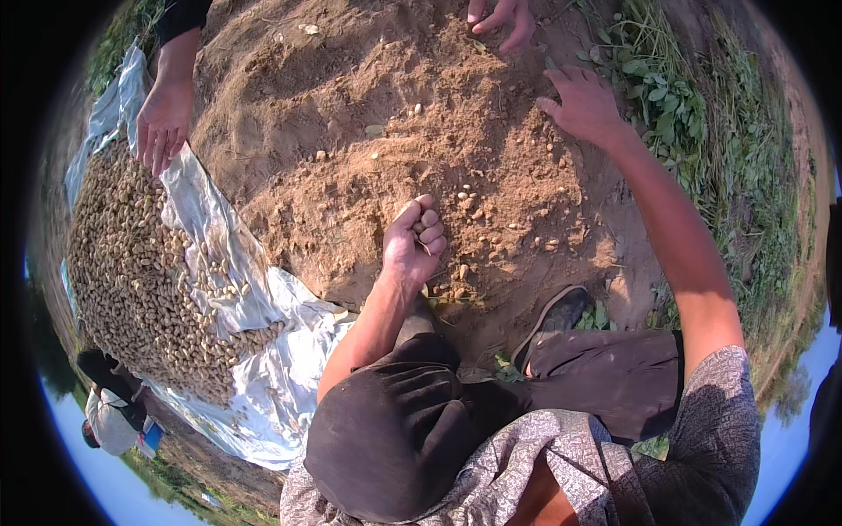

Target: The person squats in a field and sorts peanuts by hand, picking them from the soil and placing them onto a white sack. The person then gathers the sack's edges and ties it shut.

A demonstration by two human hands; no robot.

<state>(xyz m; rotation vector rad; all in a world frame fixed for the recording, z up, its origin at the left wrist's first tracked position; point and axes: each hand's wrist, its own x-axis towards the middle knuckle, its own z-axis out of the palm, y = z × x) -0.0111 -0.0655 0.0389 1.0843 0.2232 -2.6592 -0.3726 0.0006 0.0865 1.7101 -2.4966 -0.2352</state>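
My left hand (414, 240) is curled around a few peanuts, palm side up, just over the loose brown soil (355, 191). Part of the peanuts shows between thumb and fingers; their number is hidden. Out to the right, my right hand (582, 105) reaches low over the ground with its fingers apart and nothing visible in it. A small green leaf (550, 64) is by its fingertips. Scattered peanuts in their shells (466, 197) lie on the soil between my two hands, some partly covered with dirt.
A large heap of peanuts (131, 263) lies on a pale plastic sheet (289, 368) at left. Another person's hands show over the sheet (161, 128) and at the top (506, 23). Uprooted green plants (717, 144) line the right. My shoe (556, 315) rests on the soil.
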